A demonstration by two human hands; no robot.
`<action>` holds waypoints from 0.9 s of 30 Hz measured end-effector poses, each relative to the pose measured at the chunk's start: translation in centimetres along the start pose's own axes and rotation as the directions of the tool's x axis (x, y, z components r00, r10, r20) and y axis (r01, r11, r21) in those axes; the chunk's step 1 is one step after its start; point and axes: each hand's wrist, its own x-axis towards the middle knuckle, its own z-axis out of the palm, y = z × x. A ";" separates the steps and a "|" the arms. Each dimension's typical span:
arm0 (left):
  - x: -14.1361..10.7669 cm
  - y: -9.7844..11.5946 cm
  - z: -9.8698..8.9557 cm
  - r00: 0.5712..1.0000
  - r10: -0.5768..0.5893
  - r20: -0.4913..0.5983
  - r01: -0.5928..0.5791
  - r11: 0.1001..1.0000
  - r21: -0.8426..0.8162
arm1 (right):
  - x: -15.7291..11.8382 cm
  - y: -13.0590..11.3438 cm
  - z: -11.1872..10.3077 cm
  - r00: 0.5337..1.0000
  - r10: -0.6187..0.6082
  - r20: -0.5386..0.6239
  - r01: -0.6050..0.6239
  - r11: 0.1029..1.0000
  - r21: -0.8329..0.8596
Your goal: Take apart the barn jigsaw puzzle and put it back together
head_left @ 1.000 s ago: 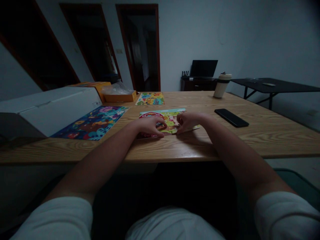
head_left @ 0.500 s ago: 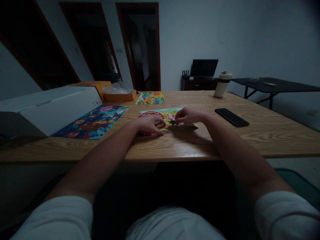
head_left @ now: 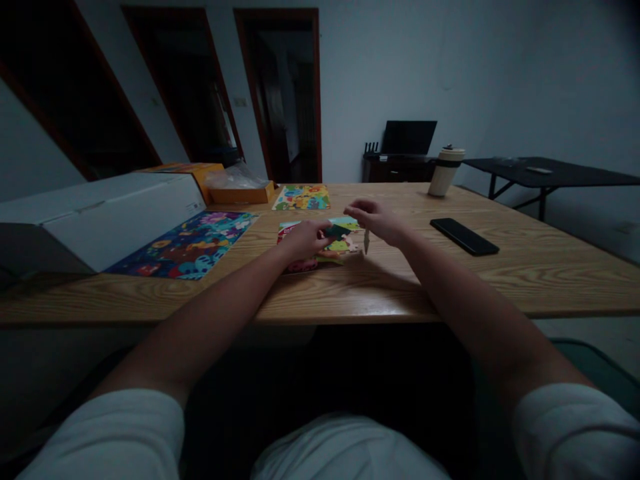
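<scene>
A colourful jigsaw puzzle (head_left: 336,255) with a red barn lies on the wooden table in front of me, partly hidden by my left hand. Its right edge is uneven. My left hand (head_left: 304,241) is closed on a dark green puzzle piece (head_left: 339,231), held just over the picture. To the right, my right hand (head_left: 373,219) is raised off the table, fingers bent together. A pale, thin puzzle piece (head_left: 367,241) hangs from it, seen almost edge-on.
A dark blue finished puzzle (head_left: 185,247) lies at the left beside a long white box (head_left: 145,200). Behind are an orange box (head_left: 243,195) with clear plastic and a yellow puzzle (head_left: 303,197). A phone (head_left: 464,236) and a cream tumbler (head_left: 446,172) stand right on the table (head_left: 540,267).
My right hand has lifted, and the puzzle's right part has come away from the rest. My left hand has risen slightly and now holds a dark green piece.
</scene>
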 end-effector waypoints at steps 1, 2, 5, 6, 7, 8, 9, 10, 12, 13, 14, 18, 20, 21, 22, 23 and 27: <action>-0.1 0.3 0.0 1.000 -0.013 -0.027 0.015 0.997 0.078 | 0.1 0.1 0.1 0.999 0.020 -0.045 -0.017 0.997 0.071; -0.2 0.6 0.0 0.999 -0.019 -0.051 0.026 0.990 0.142 | 0.2 0.1 0.1 0.996 0.039 -0.083 -0.026 0.989 0.147; -0.4 1.9 0.1 0.998 0.023 -0.066 -0.008 0.975 0.224 | 0.5 0.1 0.4 0.987 0.085 -0.138 -0.035 0.943 0.331; -0.5 2.2 0.1 0.998 0.048 -0.048 -0.035 0.972 0.234 | 0.5 0.0 0.5 0.984 0.105 -0.142 -0.046 0.930 0.366; -0.5 2.5 0.1 0.997 0.067 -0.026 -0.059 0.968 0.243 | 0.5 0.0 0.6 0.982 0.125 -0.144 -0.060 0.920 0.388; -0.5 2.6 0.1 0.997 0.081 -0.004 -0.077 0.966 0.247 | 0.5 -0.1 0.7 0.979 0.143 -0.146 -0.073 0.913 0.401; -0.5 2.7 0.2 0.996 0.087 0.010 -0.087 0.965 0.246 | 0.5 -0.1 0.8 0.977 0.156 -0.147 -0.083 0.909 0.409; -0.4 2.7 0.2 0.996 0.088 0.017 -0.089 0.967 0.237 | 0.5 0.0 0.8 0.975 0.163 -0.149 -0.087 0.904 0.418; -0.3 2.6 0.5 0.996 0.087 0.006 -0.087 0.977 0.197 | 0.5 0.1 1.1 0.974 0.167 -0.153 -0.083 0.892 0.445; -0.2 2.6 0.7 0.996 0.088 -0.008 -0.086 0.982 0.170 | 0.6 0.2 1.3 0.972 0.168 -0.161 -0.076 0.884 0.461; -0.1 2.5 0.9 0.996 0.090 -0.019 -0.087 0.987 0.139 | 0.7 0.3 1.5 0.970 0.171 -0.173 -0.069 0.876 0.477; 0.2 2.5 1.7 0.990 0.129 0.058 -0.127 0.991 -0.030 | 1.1 0.8 2.7 0.955 0.193 -0.225 -0.050 0.854 0.518; 0.3 2.6 1.9 0.981 0.150 0.121 -0.136 0.984 -0.116 | 1.2 1.0 3.2 0.944 0.215 -0.250 -0.053 0.847 0.529; 0.3 2.6 1.9 0.980 0.146 0.135 -0.125 0.981 -0.148 | 1.2 1.1 3.4 0.937 0.230 -0.263 -0.056 0.842 0.537; 0.3 2.7 2.0 0.982 0.127 0.138 -0.103 0.980 -0.171 | 1.2 1.2 3.6 0.930 0.243 -0.275 -0.058 0.837 0.545; 0.3 2.8 2.0 0.986 0.096 0.133 -0.070 0.980 -0.185 | 1.3 1.2 3.7 0.924 0.255 -0.285 -0.060 0.833 0.549; 0.5 2.9 2.4 0.999 -0.019 0.049 0.028 0.983 -0.180 | 1.3 1.3 4.0 0.915 0.252 -0.314 -0.062 0.858 0.510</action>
